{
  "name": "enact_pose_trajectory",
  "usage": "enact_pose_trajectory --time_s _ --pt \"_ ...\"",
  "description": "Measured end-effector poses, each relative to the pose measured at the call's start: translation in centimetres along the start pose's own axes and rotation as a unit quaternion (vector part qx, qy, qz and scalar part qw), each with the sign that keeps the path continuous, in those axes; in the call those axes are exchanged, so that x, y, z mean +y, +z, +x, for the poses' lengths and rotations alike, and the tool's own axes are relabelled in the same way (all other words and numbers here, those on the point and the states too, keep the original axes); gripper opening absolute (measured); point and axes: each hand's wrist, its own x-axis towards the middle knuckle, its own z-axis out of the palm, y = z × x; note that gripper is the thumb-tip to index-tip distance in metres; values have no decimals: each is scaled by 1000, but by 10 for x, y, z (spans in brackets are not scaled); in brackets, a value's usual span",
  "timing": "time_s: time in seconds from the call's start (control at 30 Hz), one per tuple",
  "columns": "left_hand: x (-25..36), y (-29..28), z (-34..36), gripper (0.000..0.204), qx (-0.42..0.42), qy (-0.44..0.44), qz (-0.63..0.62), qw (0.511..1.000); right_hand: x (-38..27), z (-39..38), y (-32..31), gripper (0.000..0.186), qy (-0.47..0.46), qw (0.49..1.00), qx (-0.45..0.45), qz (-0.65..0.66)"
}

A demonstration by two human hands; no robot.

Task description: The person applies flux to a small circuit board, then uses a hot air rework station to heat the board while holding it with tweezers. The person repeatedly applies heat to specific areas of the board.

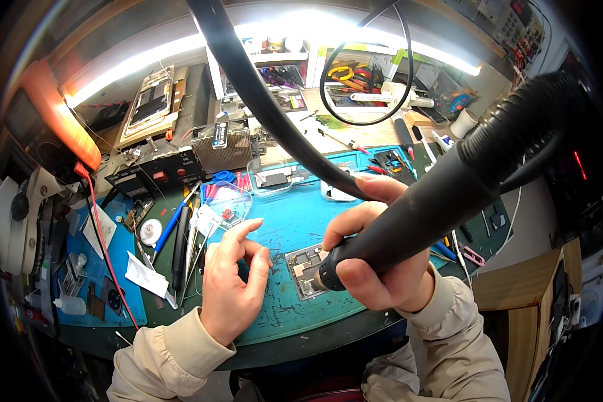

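Note:
My right hand (pixel 382 268) is wrapped round the thick black handle of a hot-air gun (pixel 415 214). Its nozzle end points down to the left, right over a small phone circuit board (pixel 303 262), and hides the board's right side. The board lies on a blue work mat (pixel 281 234). To the left of the board, my left hand (pixel 233 278) is held over the mat with its fingers loosely bent. Its thumb and forefinger are apart, and I see nothing held in it.
A thick black hose (pixel 268 114) crosses the view from the top. Tweezers and pen-like tools (pixel 181 248) lie to the left, near an orange multimeter (pixel 53 120). Behind the mat stand clear plastic trays (pixel 275 179) with parts. A wooden cabinet (pixel 522 308) is at the right.

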Motion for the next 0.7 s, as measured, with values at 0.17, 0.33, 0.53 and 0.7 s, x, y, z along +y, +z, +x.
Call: enact_pose_trajectory --time_s 0.17,0.33,0.53,0.7 --pt "-6 -2 1 41 -16 63 39 997 1 -1 4 34 -5 1000 21 20" --pt "-7 -2 1 41 -13 61 35 997 1 -2 1 34 15 999 11 27" --pt "-1 -1 1 41 -4 23 15 1000 0 0 1 33 10 1000 14 6" --pt "-1 -1 0 41 1 6 5 1000 0 -1 5 33 23 999 13 27"
